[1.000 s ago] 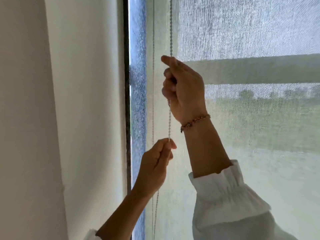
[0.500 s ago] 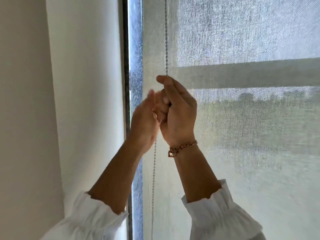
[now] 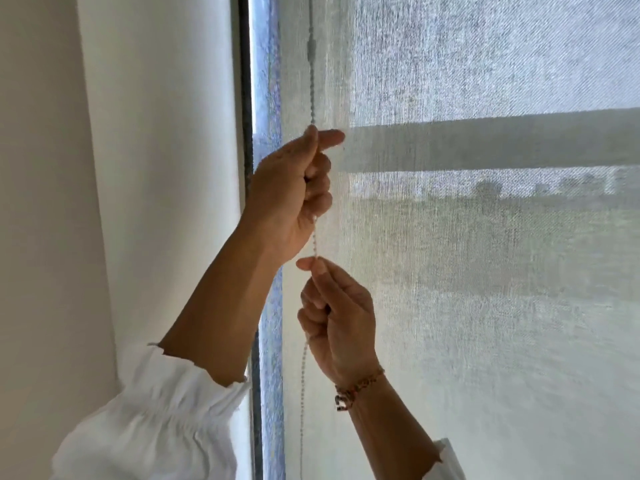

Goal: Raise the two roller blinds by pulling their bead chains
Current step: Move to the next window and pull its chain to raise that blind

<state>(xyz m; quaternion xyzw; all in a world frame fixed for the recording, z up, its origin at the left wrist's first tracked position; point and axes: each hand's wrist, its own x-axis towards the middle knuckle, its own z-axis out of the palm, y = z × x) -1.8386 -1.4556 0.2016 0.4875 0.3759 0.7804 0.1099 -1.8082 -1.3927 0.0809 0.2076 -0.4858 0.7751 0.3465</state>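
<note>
The bead chain [image 3: 313, 95] is hanging down the left edge of the sheer roller blind [image 3: 485, 271], just beside the dark window frame [image 3: 246, 98], and both hands are working it right now. The left hand [image 3: 289, 192] is sitting higher, fingers curled closed around the chain with the thumb and forefinger pinching at the top; the right hand [image 3: 337, 313], the one wearing the beaded bracelet [image 3: 356, 389], is gripping lower down, thumb and forefinger nipping the chain and the other fingers folded in on it. A short run of chain is stretching between the two hands, looking fairly taut, and a looser length is trailing down below the right hand. A small connector [image 3: 312, 50] is showing on the chain well above the left hand. As for progress, this blind is covering every bit of the glass in view, with the horizontal bar [image 3: 502, 143] and the scenery outside only showing through the weave, and its bottom edge is out of sight, so I am judging the raising as under way but far from finished. The second blind is not showing here, so I cannot tell its state; it looks like most of the job is waiting.
</note>
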